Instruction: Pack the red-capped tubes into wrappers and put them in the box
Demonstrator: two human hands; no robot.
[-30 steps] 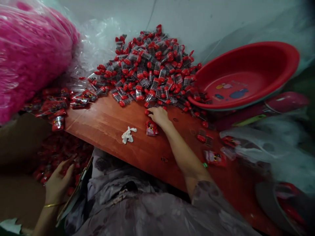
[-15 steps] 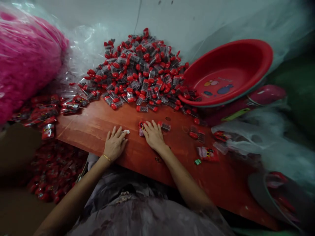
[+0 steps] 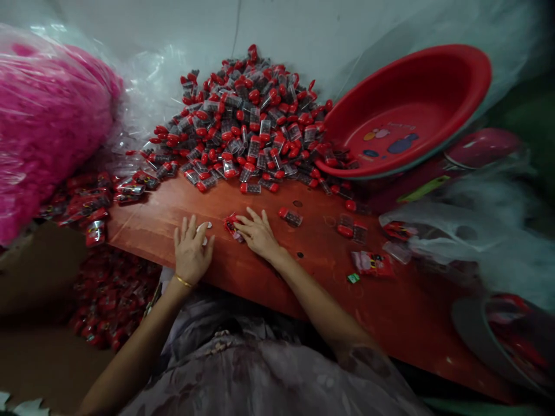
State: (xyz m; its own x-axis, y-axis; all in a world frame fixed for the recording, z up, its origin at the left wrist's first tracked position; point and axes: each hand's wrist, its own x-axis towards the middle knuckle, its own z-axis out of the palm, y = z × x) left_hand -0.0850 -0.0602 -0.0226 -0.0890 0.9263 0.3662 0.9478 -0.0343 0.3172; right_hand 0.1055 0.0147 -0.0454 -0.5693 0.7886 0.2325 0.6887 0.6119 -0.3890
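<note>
Spread fingers give the left hand (image 3: 191, 254) an open grip, palm down near the front edge of the surface (image 3: 145, 216), partly covering a crumpled white scrap (image 3: 209, 225). The right hand (image 3: 260, 238) has its fingers extended over one side of a small red printed packet (image 3: 232, 225) at the centre of the frame; whether that grip pinches the packet or merely rests on it, one cannot tell. The light contact perhaps steadies the packet against sliding.

Just right of the right hand lies a single red-capped clear container (image 3: 290, 217), apart from the large heap of similar containers (image 3: 255, 121) at upper centre. That heap probably keeps its shape by leaning against the wall (image 3: 299, 34) behind it. The red basin (image 3: 482, 72) at upper right tilts toward the viewer, seemingly propped from behind or below, though its support is hidden. At lower left, an open cardboard box (image 3: 37, 277) full of red packets (image 3: 113, 289) sits below the surface, within easy reach of the left arm.

Hands hide parts of the scrap and packet, so neither outline is complete. The pink bundle (image 3: 52, 110) at left is cut off, its contents unclear through shiny plastic, and the grey container (image 3: 472, 341) at lower right fades into shadow.
</note>
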